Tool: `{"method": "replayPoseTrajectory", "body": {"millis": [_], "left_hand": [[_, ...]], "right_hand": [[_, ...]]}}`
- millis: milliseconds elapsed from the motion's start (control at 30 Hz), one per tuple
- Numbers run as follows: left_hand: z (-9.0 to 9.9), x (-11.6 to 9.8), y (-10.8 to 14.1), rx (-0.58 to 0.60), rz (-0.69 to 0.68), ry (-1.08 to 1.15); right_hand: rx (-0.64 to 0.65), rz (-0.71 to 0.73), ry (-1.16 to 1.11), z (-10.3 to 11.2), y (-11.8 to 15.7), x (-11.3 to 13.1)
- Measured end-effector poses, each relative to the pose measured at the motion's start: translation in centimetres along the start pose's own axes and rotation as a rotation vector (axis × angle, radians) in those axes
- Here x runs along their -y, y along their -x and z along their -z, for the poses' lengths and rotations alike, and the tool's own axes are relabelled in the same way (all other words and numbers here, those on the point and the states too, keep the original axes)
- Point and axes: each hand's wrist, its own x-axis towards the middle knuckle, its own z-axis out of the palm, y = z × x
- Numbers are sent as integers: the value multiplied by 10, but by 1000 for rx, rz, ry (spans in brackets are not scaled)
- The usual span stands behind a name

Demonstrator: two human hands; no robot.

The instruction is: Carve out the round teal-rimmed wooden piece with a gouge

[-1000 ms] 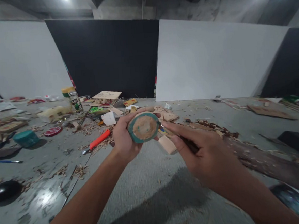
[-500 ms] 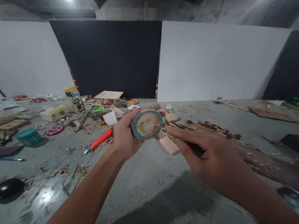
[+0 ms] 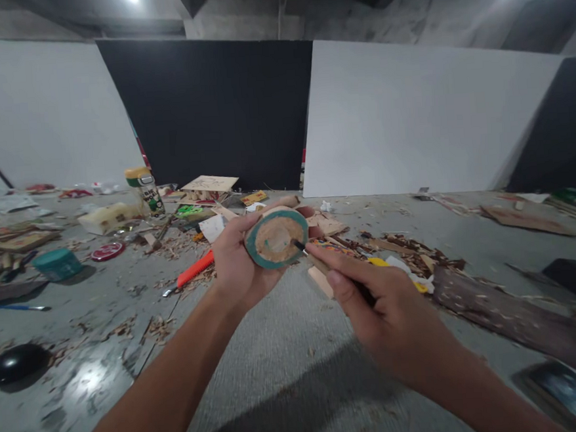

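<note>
Cradling the round disc in a partly closed curl, the left hand shows fingertips at the disc's right edge. The right hand, just right of the disc, has its fingers pinched closed on a slim tool, whose dark tip lies over the disc's right side (whether it touches, I cannot tell). A slip off that side could jab the left fingertips, because they sit so near the rim. A slack left hold might let the disc turn; too hard a push might gouge it.
</note>
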Motion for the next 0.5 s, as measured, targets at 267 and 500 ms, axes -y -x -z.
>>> {"method": "replayPoseTrajectory", "body": {"millis": [267,500], "left_hand": [[6,-5,2,166,-38,-31],[17,-24,5,386,98,-145]], "right_hand": [[-1,-116,-289,-11,4,3],[-60,-107,-232,-7,1,0]]}}
